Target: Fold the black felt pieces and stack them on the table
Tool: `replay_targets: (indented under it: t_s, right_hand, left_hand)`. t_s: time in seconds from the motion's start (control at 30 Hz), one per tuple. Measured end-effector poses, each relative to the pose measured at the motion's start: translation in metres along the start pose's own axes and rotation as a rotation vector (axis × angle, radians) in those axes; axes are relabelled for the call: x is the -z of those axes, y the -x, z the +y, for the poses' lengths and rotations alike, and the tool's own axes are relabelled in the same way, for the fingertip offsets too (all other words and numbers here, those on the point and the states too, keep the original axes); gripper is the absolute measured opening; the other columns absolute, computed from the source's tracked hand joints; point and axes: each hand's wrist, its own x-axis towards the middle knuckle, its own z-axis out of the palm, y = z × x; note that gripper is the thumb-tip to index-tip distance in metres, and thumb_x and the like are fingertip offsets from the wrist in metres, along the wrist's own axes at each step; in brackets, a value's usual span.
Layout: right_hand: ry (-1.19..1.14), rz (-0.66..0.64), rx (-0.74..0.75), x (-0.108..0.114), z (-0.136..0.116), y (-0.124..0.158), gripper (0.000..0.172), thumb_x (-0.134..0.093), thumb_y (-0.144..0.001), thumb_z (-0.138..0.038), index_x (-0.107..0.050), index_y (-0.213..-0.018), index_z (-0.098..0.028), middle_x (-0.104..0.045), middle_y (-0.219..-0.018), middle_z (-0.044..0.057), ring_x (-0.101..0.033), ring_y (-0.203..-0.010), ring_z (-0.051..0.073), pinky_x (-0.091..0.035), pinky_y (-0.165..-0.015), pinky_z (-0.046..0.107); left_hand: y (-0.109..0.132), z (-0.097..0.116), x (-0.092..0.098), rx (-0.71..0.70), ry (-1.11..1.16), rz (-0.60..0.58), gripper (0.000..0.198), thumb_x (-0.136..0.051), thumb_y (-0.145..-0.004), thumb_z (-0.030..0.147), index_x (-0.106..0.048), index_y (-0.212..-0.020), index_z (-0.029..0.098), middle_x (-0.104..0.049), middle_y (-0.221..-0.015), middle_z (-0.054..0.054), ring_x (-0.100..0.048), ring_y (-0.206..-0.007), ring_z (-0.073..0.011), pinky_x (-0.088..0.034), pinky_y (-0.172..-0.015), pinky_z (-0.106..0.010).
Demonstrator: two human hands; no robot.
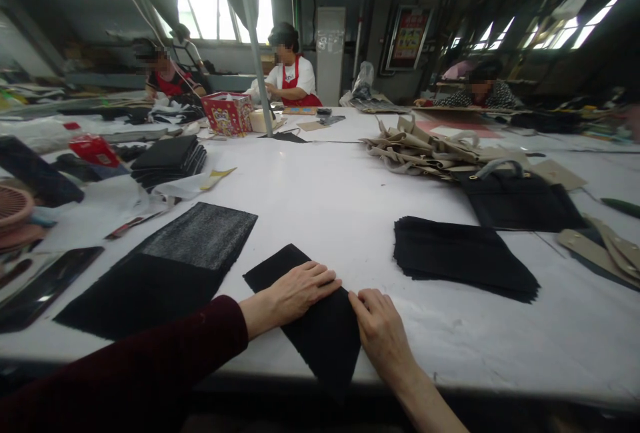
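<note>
A piece of black fabric (pixel 325 343) lies at the table's front edge, its near corner hanging over. My left hand (pixel 299 292) rests flat across its upper part, fingers stretched out together. At the fabric's right edge my right hand (pixel 383 326) has its fingers curled, thumb and forefinger pinching the border. To the left is a larger black fabric piece or pile (pixel 145 293), with a grey speckled area (pixel 203 236) on its far part. On the right sits a stack of black fabric pieces (pixel 460 253) with slightly uneven edges.
Beyond the right stack are a black bag panel with handle (pixel 520 200) and heaped beige bag pieces (pixel 425 146). Folded black pieces (pixel 170 156), a red packet (pixel 95 150) and a phone-like dark slab (pixel 47 286) lie left. A pole (pixel 255 40) rises mid-table; several people work behind.
</note>
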Motion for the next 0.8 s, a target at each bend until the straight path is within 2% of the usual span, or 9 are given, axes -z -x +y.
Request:
replay_targets:
  t_s: [0.13,0.3,0.43,0.6,0.7,0.8]
  right_hand:
    - [0.017,0.0,0.013,0.002,0.001,0.002,0.028,-0.041,-0.096,-0.008,-0.064,-0.11,-0.011,-0.054,-0.084,0.007,-0.048,-0.081,0.02,-0.038,-0.073,0.033]
    - [0.016,-0.011,0.011,0.005,0.001,0.004,0.028,-0.041,-0.095,-0.007,-0.064,-0.111,-0.011,-0.054,-0.084,0.007,-0.048,-0.082,0.02,-0.037,-0.073,0.034]
    - [0.019,-0.026,0.008,0.006,0.002,0.007,0.028,-0.041,-0.095,-0.008,-0.063,-0.112,-0.011,-0.054,-0.085,0.007,-0.048,-0.082,0.021,-0.036,-0.072,0.034]
    - [0.046,-0.045,0.003,0.01,0.003,0.012,0.029,-0.041,-0.094,-0.007,-0.062,-0.113,-0.011,-0.054,-0.085,0.007,-0.046,-0.082,0.021,-0.035,-0.073,0.034]
    - [0.08,-0.057,-0.007,0.012,0.002,0.013,0.028,-0.042,-0.094,-0.008,-0.063,-0.112,-0.012,-0.053,-0.085,0.007,-0.046,-0.081,0.021,-0.034,-0.072,0.035]
    - [0.098,-0.057,-0.02,0.014,0.001,0.013,0.028,-0.043,-0.093,-0.006,-0.063,-0.111,-0.013,-0.053,-0.083,0.006,-0.045,-0.08,0.021,-0.034,-0.071,0.035]
  left_hand:
    - [-0.002,0.003,-0.001,-0.005,0.028,-0.018,0.048,-0.044,-0.092,0.01,-0.04,-0.139,0.018,-0.057,-0.116,-0.008,-0.053,-0.104,-0.021,-0.044,-0.093,-0.033]
    - [-0.003,0.007,-0.002,0.004,0.027,-0.028,0.052,-0.046,-0.093,0.012,-0.035,-0.143,0.021,-0.057,-0.112,-0.006,-0.054,-0.1,-0.0211,-0.044,-0.091,-0.033]
    - [-0.005,0.012,0.0,0.005,-0.015,-0.022,0.051,-0.046,-0.092,0.012,-0.037,-0.142,0.021,-0.056,-0.109,-0.006,-0.053,-0.097,-0.0222,-0.044,-0.089,-0.035]
    - [-0.008,0.018,0.002,-0.018,-0.001,-0.01,0.044,-0.041,-0.097,0.014,-0.039,-0.14,0.017,-0.055,-0.12,-0.008,-0.052,-0.106,-0.022,-0.041,-0.096,-0.035]
    - [-0.008,0.021,0.002,-0.009,0.024,-0.031,0.043,-0.038,-0.098,0.013,-0.038,-0.141,0.015,-0.057,-0.119,-0.008,-0.053,-0.107,-0.0213,-0.042,-0.096,-0.034]
    - [-0.009,0.023,0.001,-0.005,0.046,-0.049,0.046,-0.038,-0.098,0.013,-0.034,-0.144,0.018,-0.058,-0.116,-0.007,-0.053,-0.109,-0.0212,-0.042,-0.097,-0.035]
